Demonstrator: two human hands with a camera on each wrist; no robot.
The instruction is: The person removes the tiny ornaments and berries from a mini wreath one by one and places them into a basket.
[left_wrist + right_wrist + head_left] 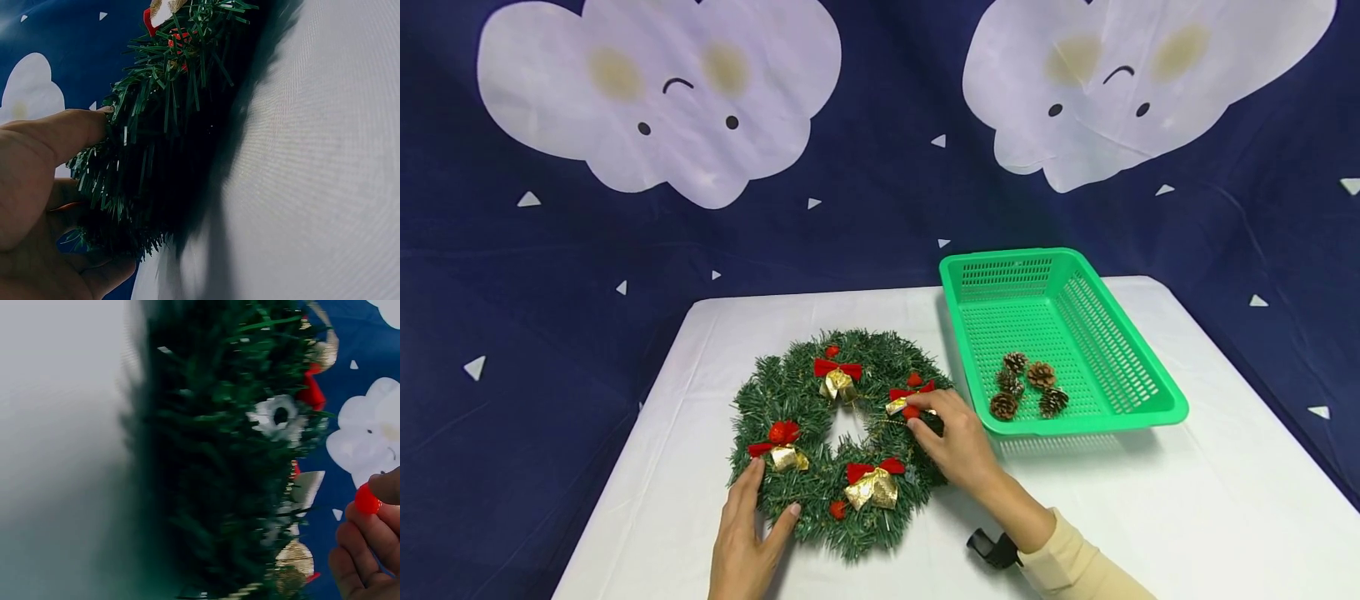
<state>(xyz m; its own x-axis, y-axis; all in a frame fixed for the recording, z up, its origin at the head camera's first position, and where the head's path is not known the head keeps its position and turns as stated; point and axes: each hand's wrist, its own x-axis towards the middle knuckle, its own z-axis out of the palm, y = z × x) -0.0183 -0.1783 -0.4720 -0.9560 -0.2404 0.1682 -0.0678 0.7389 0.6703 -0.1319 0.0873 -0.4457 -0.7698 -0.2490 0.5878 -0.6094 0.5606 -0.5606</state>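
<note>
Your right hand already has the thing in its grip: a small red berry, pinched between thumb and fingertips. So the relation to mind is how the berry stands to the wreath, which lies flat on the tabletop at lower centre of the head frame. There the berry sits over the ring's right side, just below the red ribbon of a bow, between the centre hole and the outer edge. In your right wrist frame it shows at the lower right, with a gap of blue backdrop between it and the greenery. The berry looks round, with no clear long axis; you cannot tell whether a stem ties it to the wreath.

Your right hand is plainly the nearer one. Your left hand rests at the wreath's lower left edge, thumb and fingers spread apart, greenery between them, so it seems well set to steady the ring. The green basket with pine cones stands at centre right, beyond your right hand.
</note>
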